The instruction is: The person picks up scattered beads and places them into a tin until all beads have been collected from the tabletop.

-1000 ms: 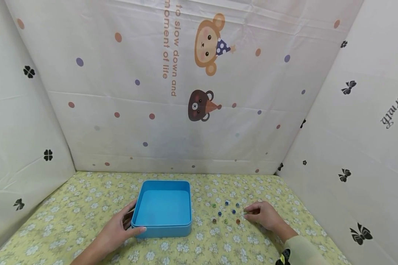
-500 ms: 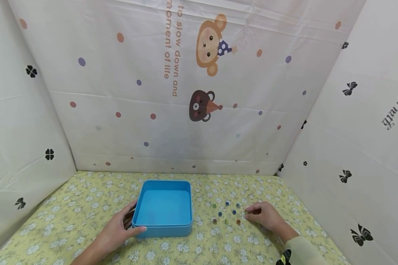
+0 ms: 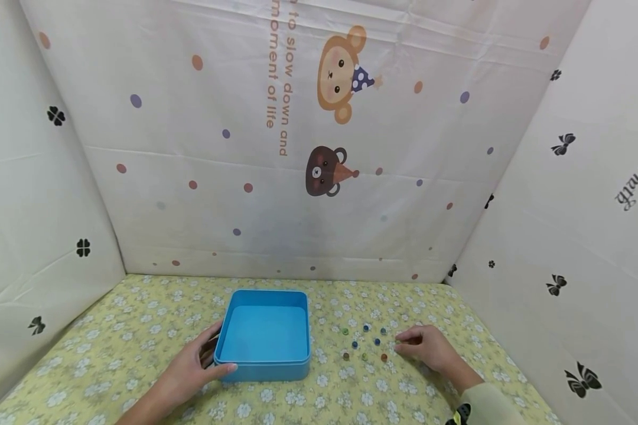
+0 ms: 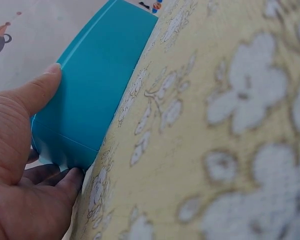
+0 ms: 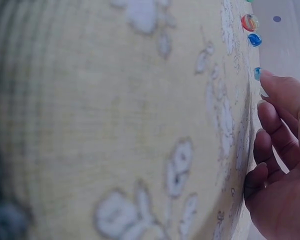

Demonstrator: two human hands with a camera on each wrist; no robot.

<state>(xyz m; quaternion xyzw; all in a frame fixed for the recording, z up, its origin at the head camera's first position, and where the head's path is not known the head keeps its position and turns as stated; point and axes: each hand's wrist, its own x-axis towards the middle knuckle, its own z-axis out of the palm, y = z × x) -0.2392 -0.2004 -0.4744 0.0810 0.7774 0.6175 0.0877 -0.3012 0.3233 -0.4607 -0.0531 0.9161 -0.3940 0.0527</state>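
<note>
A shallow blue box (image 3: 268,333) without a lid lies on the cloth, its inside bare. My left hand (image 3: 188,369) grips its near left corner; in the left wrist view the thumb (image 4: 45,87) presses one wall while the fingers bend round the lower edge. To the right of the box lie several small glass marbles: blue ones (image 3: 377,342), green ones (image 3: 345,332) and orange-brown ones (image 3: 384,358). At the right side of this group my right hand (image 3: 430,348) has thumb and forefinger drawn together around a small greenish marble, mostly hidden by the fingertips.
A yellow floral cloth (image 3: 154,330) covers the table. White printed sheets (image 3: 276,212) stand as walls at the back and on both sides. In the right wrist view a red-swirled marble (image 5: 250,22) lies beyond the fingertips.
The head view has shifted slightly, so everything appears a little farther right. Both hands, the box and the marbles keep their places relative to each other.
</note>
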